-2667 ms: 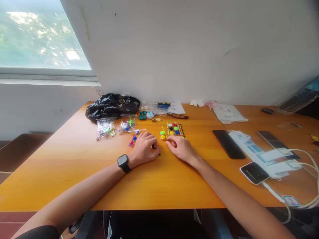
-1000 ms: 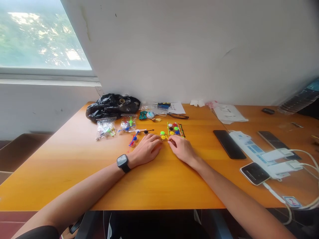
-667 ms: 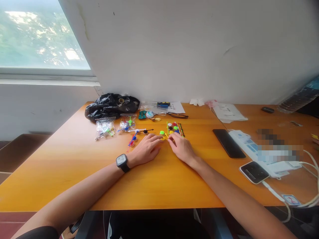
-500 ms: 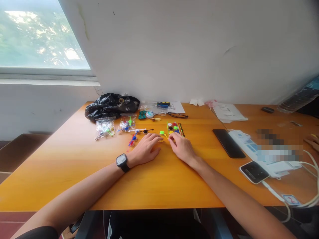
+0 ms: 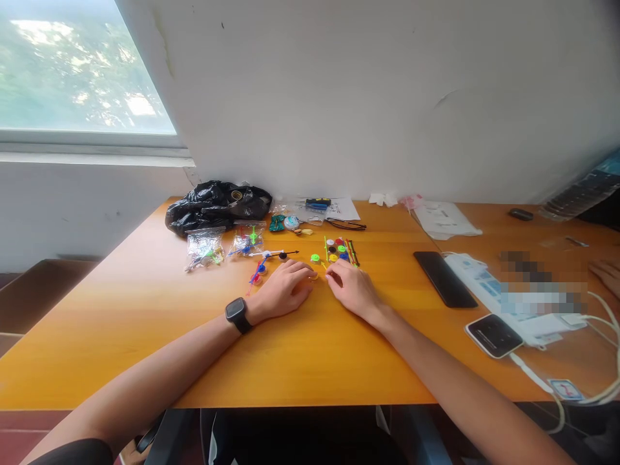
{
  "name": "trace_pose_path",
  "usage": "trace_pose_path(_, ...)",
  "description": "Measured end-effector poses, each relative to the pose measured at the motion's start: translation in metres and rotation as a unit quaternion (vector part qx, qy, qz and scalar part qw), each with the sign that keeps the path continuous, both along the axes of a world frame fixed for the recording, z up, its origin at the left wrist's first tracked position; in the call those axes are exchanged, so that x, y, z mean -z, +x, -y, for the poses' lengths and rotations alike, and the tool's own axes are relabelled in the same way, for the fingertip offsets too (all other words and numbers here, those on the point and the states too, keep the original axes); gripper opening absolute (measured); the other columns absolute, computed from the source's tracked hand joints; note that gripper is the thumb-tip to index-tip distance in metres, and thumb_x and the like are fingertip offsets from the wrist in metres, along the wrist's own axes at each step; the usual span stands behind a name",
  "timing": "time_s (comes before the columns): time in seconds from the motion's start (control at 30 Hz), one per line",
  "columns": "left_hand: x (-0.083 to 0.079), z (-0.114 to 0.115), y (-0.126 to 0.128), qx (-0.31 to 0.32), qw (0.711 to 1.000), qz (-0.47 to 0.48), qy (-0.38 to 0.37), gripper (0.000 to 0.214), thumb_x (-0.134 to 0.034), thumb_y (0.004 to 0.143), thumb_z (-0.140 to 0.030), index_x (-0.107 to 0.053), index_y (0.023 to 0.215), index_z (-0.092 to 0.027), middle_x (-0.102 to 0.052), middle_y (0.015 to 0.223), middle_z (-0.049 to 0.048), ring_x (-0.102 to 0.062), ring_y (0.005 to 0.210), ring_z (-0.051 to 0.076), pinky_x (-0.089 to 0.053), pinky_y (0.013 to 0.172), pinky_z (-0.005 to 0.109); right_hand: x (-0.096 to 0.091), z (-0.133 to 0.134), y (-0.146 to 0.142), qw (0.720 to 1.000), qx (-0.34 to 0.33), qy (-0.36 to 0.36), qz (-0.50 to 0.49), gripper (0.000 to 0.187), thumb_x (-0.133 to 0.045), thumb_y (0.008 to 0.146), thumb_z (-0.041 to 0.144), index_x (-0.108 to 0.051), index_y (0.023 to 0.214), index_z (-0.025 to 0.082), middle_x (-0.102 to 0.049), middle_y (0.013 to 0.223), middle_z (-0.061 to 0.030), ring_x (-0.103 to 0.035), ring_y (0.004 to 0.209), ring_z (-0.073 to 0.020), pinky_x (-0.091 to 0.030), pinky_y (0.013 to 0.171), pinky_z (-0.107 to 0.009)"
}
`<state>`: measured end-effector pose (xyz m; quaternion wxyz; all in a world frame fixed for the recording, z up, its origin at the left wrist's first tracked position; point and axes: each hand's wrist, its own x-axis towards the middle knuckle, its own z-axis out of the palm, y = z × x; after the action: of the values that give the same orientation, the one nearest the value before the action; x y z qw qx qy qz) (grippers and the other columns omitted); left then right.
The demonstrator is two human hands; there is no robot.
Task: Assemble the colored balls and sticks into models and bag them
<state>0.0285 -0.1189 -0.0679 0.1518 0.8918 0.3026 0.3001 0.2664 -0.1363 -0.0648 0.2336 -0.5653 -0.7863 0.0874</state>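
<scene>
My left hand [image 5: 287,285], with a black watch on its wrist, rests on the table, fingers bent around a small yellow round base [image 5: 314,276] at their tips. Just right of it, my right hand [image 5: 353,287] pinches a thin yellow arrow pointer [image 5: 324,265], mostly hidden by the fingers. Beyond the hands lies a bright green round piece [image 5: 315,258]. Coloured discs [image 5: 339,249] and thin coloured arrows [image 5: 354,253] are grouped behind my right hand. Assembled arrow spinners, including a blue one [image 5: 262,268] and a black one [image 5: 283,256], lie left of my fingers.
Small clear bags of parts [image 5: 206,250] and a black plastic bag [image 5: 217,206] lie at the back left. Toward the right are a black phone [image 5: 444,279], a white power strip [image 5: 477,284] and cables. Another person's hand [image 5: 605,274] shows at the right edge.
My right hand has shifted slightly left, toward the yellow base, with the yellow arrow. My left hand stays almost still. The watch screen has gone dark.
</scene>
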Motion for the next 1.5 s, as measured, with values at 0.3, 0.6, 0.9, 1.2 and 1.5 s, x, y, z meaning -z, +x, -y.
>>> trace_pose_path(0.3, -0.0005, -0.001, 0.0002, -0.02, 1.0, 0.015, -0.009, 0.02, -0.062, 0.1, -0.022, -0.068, 0.119, -0.023, -0.073, 0.112, 0.0096, -0.066, 0.105, 0.027, -0.055, 0.096, 0.044, 0.0003, 0.0014, -0.0034, 0.996, -0.052, -0.001, -0.066, 0.014, -0.058, 0.103, 0.021, -0.072, 0.105, 0.025, -0.075, 0.106, -0.0047, -0.067, 0.086, -0.0195, -0.046, 0.076, -0.03)
trace_pose_path(0.6, -0.0018, -0.0007, -0.0008, 0.002, 0.999, 0.026, -0.037, 0.016, -0.063, 0.102, -0.029, -0.069, 0.115, -0.022, -0.073, 0.104, 0.009, -0.068, 0.098, 0.025, -0.056, 0.088, 0.039, -0.0027, 0.0057, -0.006, 0.998, -0.042, 0.007, -0.038, 0.015, -0.06, 0.101, 0.021, -0.071, 0.11, 0.025, -0.075, 0.109, -0.0049, -0.068, 0.088, -0.0205, -0.045, 0.076, -0.03)
trace_pose_path(0.9, -0.0014, -0.0021, -0.0017, -0.001, 0.998, 0.025, -0.052, 0.016, -0.066, 0.102, -0.032, -0.072, 0.114, -0.023, -0.072, 0.111, 0.0096, -0.067, 0.105, 0.026, -0.056, 0.096, 0.041, -0.0039, 0.0015, -0.0024, 1.0, 0.015, -0.001, 0.016, 0.012, -0.059, 0.102, 0.023, -0.064, 0.09, 0.024, -0.071, 0.097, -0.004, -0.063, 0.078, -0.0193, -0.036, 0.066, -0.03)
trace_pose_path(1.2, 0.0014, -0.0054, -0.0011, 0.001, 0.997, 0.043, -0.065, 0.013, -0.069, 0.101, -0.032, -0.072, 0.108, -0.022, -0.072, 0.108, 0.0087, -0.066, 0.103, 0.025, -0.054, 0.096, 0.041, -0.0021, 0.0025, -0.0034, 1.0, -0.015, -0.011, -0.011, 0.009, -0.061, 0.101, 0.023, -0.065, 0.093, 0.023, -0.071, 0.096, -0.0033, -0.065, 0.084, -0.0194, -0.039, 0.07, -0.03)
trace_pose_path(1.5, -0.0031, -0.0026, 0.0014, -0.01, 0.999, 0.023, -0.039, 0.009, -0.067, 0.1, -0.028, -0.073, 0.104, -0.022, -0.071, 0.107, 0.0093, -0.066, 0.102, 0.025, -0.054, 0.094, 0.041, -0.0015, 0.0028, -0.0039, 1.0, -0.012, -0.01, -0.014, 0.01, -0.06, 0.1, 0.019, -0.065, 0.093, 0.024, -0.071, 0.097, -0.0035, -0.064, 0.083, -0.0191, -0.038, 0.07, -0.029)
